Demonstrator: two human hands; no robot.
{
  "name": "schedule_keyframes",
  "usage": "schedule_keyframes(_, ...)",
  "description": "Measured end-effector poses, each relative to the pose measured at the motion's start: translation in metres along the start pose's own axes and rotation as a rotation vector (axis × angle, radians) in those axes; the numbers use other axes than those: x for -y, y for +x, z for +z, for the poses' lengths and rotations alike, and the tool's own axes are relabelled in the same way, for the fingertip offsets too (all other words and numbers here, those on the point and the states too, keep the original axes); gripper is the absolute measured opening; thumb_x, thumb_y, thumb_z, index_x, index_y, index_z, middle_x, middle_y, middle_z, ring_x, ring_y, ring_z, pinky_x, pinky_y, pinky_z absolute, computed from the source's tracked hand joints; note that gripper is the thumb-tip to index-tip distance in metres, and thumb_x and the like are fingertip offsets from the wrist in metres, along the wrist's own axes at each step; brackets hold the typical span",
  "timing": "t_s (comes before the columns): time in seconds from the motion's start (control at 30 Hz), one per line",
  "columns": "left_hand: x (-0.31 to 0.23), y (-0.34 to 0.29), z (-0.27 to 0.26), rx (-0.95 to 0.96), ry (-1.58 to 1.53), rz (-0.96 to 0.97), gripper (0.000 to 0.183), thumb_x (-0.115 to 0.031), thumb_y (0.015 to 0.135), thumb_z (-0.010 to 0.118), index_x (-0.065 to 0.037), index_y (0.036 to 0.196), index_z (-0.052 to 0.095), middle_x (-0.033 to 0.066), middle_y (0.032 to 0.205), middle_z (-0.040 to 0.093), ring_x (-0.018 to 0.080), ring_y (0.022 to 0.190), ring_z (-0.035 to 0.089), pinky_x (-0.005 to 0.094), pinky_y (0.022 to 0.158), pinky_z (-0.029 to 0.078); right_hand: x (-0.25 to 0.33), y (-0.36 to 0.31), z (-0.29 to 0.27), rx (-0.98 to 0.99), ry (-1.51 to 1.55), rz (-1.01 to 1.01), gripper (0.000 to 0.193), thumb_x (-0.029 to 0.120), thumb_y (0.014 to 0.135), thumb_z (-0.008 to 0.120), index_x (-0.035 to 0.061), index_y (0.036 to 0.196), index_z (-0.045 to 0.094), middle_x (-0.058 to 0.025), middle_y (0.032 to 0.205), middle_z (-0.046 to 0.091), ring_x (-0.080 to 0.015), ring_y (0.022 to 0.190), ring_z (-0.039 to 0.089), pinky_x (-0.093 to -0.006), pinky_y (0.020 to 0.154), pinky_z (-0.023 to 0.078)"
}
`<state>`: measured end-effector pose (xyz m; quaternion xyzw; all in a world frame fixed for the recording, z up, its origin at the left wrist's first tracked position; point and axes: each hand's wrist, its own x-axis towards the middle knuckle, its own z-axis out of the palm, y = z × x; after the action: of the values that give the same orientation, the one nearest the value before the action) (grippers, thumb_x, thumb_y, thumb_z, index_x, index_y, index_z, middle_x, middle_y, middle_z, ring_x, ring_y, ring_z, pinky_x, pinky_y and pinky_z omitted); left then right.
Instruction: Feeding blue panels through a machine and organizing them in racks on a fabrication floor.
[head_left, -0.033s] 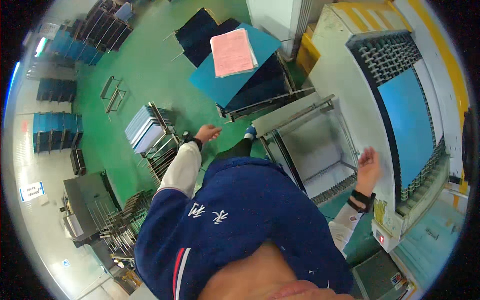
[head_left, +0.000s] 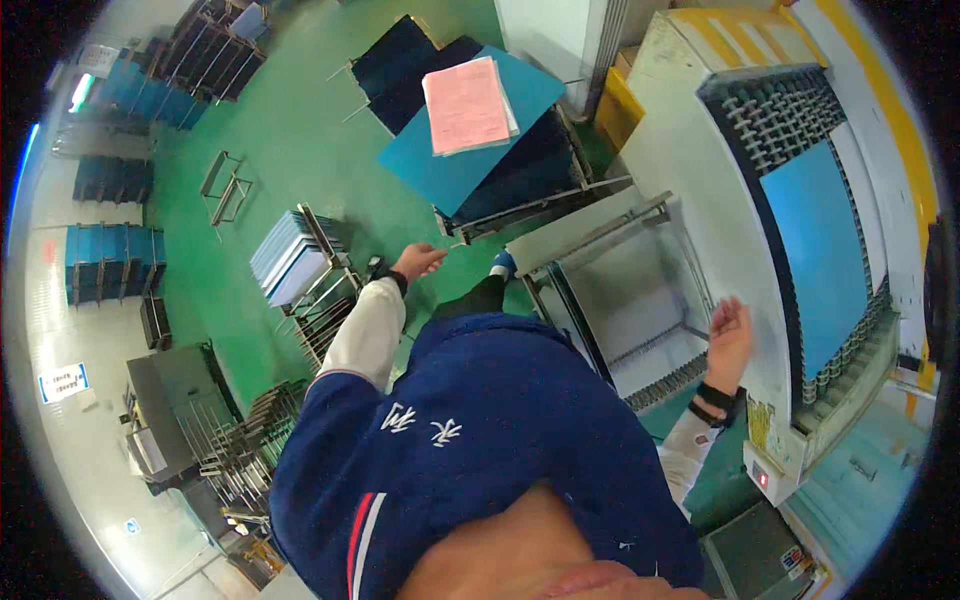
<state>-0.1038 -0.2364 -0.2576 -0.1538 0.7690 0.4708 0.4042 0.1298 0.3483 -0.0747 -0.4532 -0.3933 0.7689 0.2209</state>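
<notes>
My left hand (head_left: 420, 261) hangs in the air over the green floor, fingers loosely curled together, with nothing visible in it. It is nearest to a rack holding a stack of blue and white panels (head_left: 292, 262). My right hand (head_left: 730, 335) is raised beside the white side of a roller conveyor machine, its bent fingers a little apart and nothing seen in them. On the machine's rollers (head_left: 780, 115) lies a flat blue panel (head_left: 818, 250). A metal-framed stand (head_left: 590, 230) with a pale board (head_left: 560, 238) stands between my body and the machine.
Ahead, a cart bears dark panels, a tilted blue sheet (head_left: 535, 95) and pink and white papers (head_left: 468, 105). A small metal frame (head_left: 228, 190) stands on the floor. Racks of blue panels (head_left: 115, 262) line the left wall, with metal racks (head_left: 255, 440) nearer. A yellow box (head_left: 618, 108) sits beside the machine.
My right hand has shifted slightly left and down, and my left hand slightly right and up. The view has moved a little. The panels and papers lie as before.
</notes>
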Motion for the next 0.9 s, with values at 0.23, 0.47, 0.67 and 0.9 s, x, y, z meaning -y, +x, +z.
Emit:
schedule_keyframes(0.23, -0.064, 0.115, -0.046, -0.08, 0.278, 0.204, 0.046, -0.046, 0.074, 0.078, -0.001, 0.084, 0.069, 0.0067, 0.072, 0.067, 0.0164, 0.066, 0.063, 0.0321, 0.062, 0.05, -0.121, -0.06, 0.06, 0.223, -0.452, 0.147, 0.016, 0.018, 0.096, 0.059, 0.0038, 0.101, 0.063, -0.0059, 0.091, 0.065, -0.0129, 0.079, 0.061, -0.027, 0.067, 0.048)
schedule_keyframes(0.47, -0.129, 0.205, -0.077, -0.129, 0.585, 0.485, 0.05, -0.043, 0.076, 0.077, 0.0, 0.099, 0.067, 0.0084, 0.075, 0.067, 0.0222, 0.063, 0.064, 0.0353, 0.058, 0.052, -0.217, -0.082, 0.072, 0.296, -1.069, -0.028, 0.027, 0.023, 0.095, 0.062, -0.0005, 0.107, 0.067, -0.0066, 0.097, 0.067, -0.0163, 0.091, 0.061, -0.0277, 0.083, 0.046)
schedule_keyframes(0.67, -0.208, 0.24, -0.076, -0.046, 1.152, 0.532, 0.069, -0.047, 0.078, 0.072, -0.007, 0.132, 0.055, 0.0223, 0.124, 0.061, 0.0336, 0.117, 0.059, 0.0443, 0.096, 0.048, -0.234, -0.083, 0.086, 0.142, -1.044, -0.103, 0.029, 0.031, 0.089, 0.068, 0.0042, 0.098, 0.07, -0.01, 0.094, 0.07, -0.0235, 0.088, 0.065, -0.0346, 0.08, 0.049)
schedule_keyframes(0.9, -0.281, 0.255, -0.049, -0.003, 1.342, 0.586, 0.08, -0.035, 0.073, 0.079, -0.017, 0.142, 0.044, 0.0203, 0.134, 0.05, 0.0411, 0.123, 0.049, 0.0513, 0.1, 0.043, -0.219, -0.094, 0.128, 0.005, -1.581, -0.366, 0.028, 0.039, 0.088, 0.068, 0.012, 0.094, 0.071, -0.0075, 0.1, 0.069, -0.0303, 0.103, 0.06, -0.0416, 0.088, 0.044)
